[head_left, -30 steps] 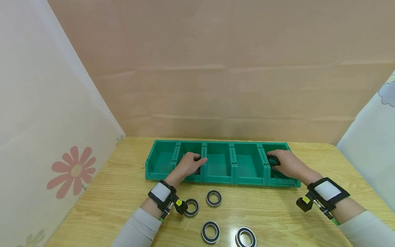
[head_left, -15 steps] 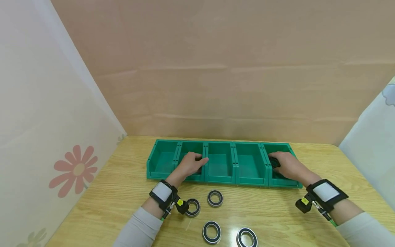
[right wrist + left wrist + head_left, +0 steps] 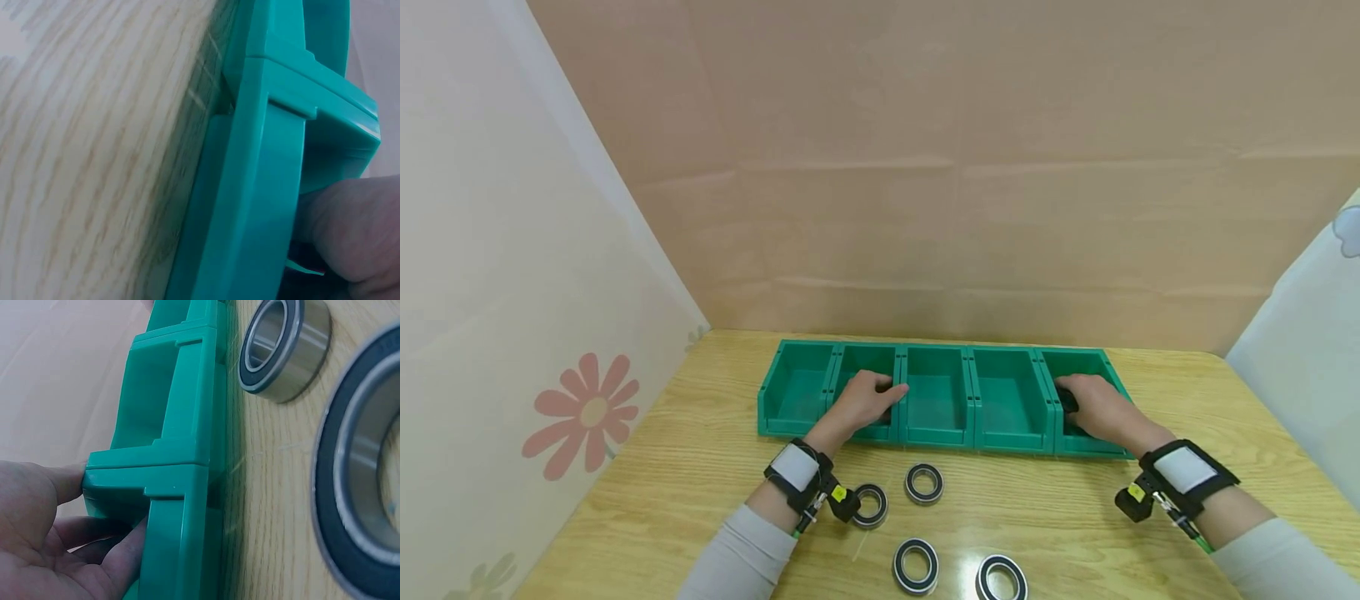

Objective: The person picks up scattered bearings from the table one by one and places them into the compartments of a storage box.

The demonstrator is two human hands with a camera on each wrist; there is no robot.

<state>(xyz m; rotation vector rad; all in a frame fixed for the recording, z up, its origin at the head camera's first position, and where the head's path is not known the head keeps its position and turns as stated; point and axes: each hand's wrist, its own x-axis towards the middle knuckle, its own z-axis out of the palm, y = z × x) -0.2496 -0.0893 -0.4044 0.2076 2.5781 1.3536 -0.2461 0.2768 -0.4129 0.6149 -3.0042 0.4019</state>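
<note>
A row of joined green parts bins [image 3: 934, 437] stands on the table. My left hand [image 3: 861, 398] reaches into the second bin from the left. Its thumb lies at the divider toward the middle bin and its fingers are inside, pinching that wall, as the left wrist view shows. Down in the rightmost bin, my right hand [image 3: 1097, 406] holds a bearing [image 3: 1067, 401], of which only a dark part shows between thumb and fingers. In the right wrist view the bin's front wall [image 3: 250, 206] hides most of that hand's work.
Several bearings lie on the wooden table in front of the bins: one bearing [image 3: 924, 483] near the middle bin, another bearing [image 3: 871, 506] beside the left wrist camera, and two bearings, left [image 3: 915, 567] and right [image 3: 1002, 578], nearer me. A brown wall [image 3: 955, 208] rises behind.
My right hand has lowered the bearing deeper into the rightmost bin; its ring showed before and is now mostly hidden. The left hand keeps its place at the divider.
</note>
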